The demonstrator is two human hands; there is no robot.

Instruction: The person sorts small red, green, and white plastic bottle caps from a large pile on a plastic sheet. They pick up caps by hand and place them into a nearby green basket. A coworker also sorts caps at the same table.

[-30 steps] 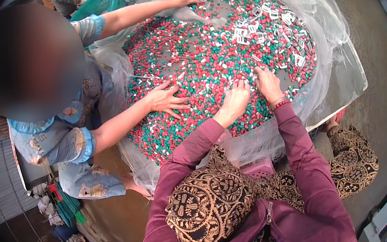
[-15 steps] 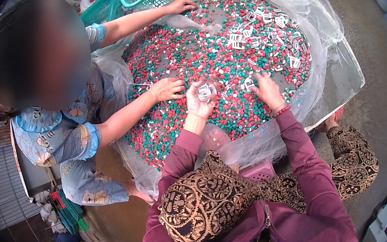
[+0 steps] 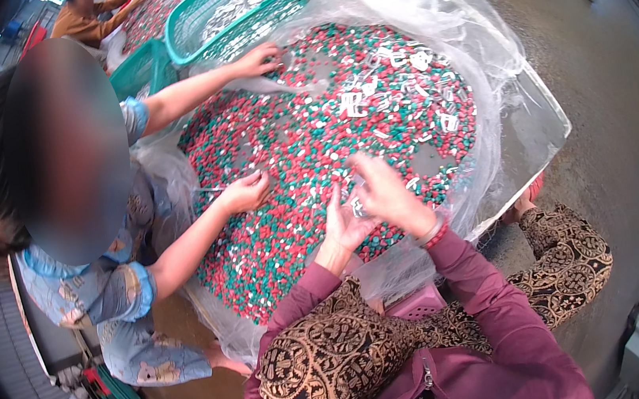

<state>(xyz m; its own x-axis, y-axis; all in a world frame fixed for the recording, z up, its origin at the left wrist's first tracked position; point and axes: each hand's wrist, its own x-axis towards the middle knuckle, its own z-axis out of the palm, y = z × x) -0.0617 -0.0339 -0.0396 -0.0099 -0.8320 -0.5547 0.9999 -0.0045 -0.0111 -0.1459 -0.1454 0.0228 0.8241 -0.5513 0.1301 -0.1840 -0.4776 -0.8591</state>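
My left hand (image 3: 345, 227) is palm up over the pile, its fingers curled around white plastic pieces (image 3: 358, 207) that show only in part. Close against it on the right, my right hand (image 3: 394, 194) bends over the palm; motion smears its fingers, and what they hold, if anything, is unclear. Beneath both lies a wide spread of small red, green and white pieces (image 3: 292, 235). Larger white plastic frame-like pieces (image 3: 353, 103) lie on the far right part of that spread.
A clear plastic sheet (image 3: 491, 67) rings the pile on a table (image 3: 541, 120). At the left, a co-worker (image 3: 92, 295) reaches both hands over it. Teal baskets (image 3: 181, 45) stand beyond, one holding white pieces. Another person (image 3: 86, 21) sits at the far left.
My right hand has moved left from a white piece on the pile to my left hand. The co-worker's near hand has lifted slightly from the pieces. The whole view has shifted.
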